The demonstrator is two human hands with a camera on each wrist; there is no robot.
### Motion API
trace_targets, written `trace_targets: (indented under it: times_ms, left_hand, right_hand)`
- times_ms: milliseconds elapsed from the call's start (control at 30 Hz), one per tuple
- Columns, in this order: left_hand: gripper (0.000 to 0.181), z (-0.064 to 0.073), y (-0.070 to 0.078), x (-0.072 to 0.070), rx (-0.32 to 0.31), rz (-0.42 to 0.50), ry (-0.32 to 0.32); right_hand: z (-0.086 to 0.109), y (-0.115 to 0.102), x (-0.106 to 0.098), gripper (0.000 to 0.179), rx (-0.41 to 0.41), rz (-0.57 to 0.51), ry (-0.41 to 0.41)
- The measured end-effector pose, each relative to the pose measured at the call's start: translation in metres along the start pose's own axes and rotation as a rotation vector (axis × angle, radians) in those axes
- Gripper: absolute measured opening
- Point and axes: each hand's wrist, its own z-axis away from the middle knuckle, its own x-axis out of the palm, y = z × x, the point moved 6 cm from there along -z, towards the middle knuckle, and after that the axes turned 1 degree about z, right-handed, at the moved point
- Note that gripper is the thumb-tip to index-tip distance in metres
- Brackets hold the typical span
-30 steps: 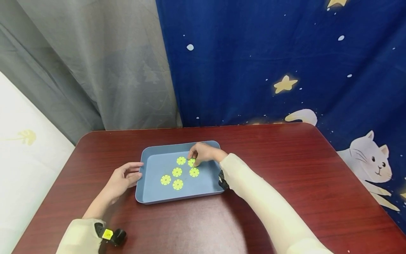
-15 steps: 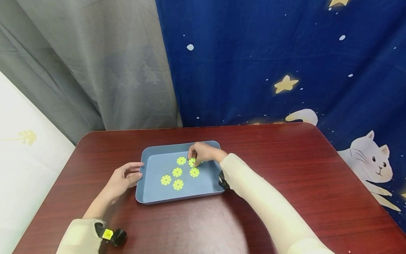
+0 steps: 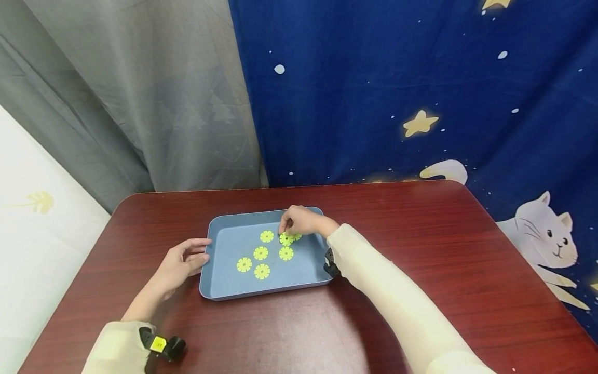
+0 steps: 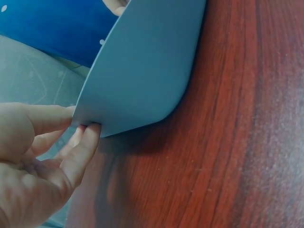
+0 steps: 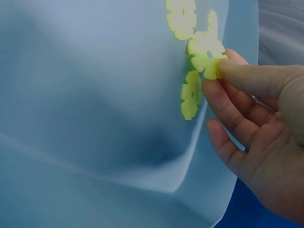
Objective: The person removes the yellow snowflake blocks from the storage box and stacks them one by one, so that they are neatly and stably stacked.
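A blue-grey tray [image 3: 224, 283] lies on the table with several flat, yellow-green notched discs inside. Thumb and index finger of my right hand [image 3: 303, 221] pinch one yellow notched disc [image 5: 202, 45], raised at an angle in the right wrist view. Close beside it is another disc [image 5: 191, 97]; one more disc [image 5: 182, 19] lies further off. In the head view, the pinched disc partly overlaps a neighbour [image 3: 297, 237]. My left hand [image 3: 179, 264] rests its fingertips on the outside of the tray's left wall [image 4: 137, 71], fingers loosely extended.
The tray stands on a reddish-brown wooden table [image 3: 402, 223]. Behind the table hang a grey curtain [image 3: 196, 104] and a blue curtain [image 3: 336, 104] with stars and a cat. Both wrists carry black camera straps [image 3: 163, 347].
My right hand has shifted slightly up and right with the pinched disc, uncovering more of the disc next to it. The left hand and tray stay put.
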Motion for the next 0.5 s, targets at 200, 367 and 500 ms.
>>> trace_targets:
  times_ms: [200,367,500]
  left_hand:
    - [0.044,0.0,0.0,0.0,-0.008,0.001,-0.004]
    - [0.045,0.001,0.001,0.0,-0.011,-0.005,0.0]
    - [0.045,0.001,0.001,-0.001,-0.012,-0.008,0.003]
  right_hand:
    - [0.004,-0.004,-0.008,0.012,-0.018,0.003,0.025]
    - [0.011,-0.008,-0.019,0.012,-0.035,0.009,0.067]
    - [0.017,-0.009,-0.026,0.011,-0.05,0.023,0.087]
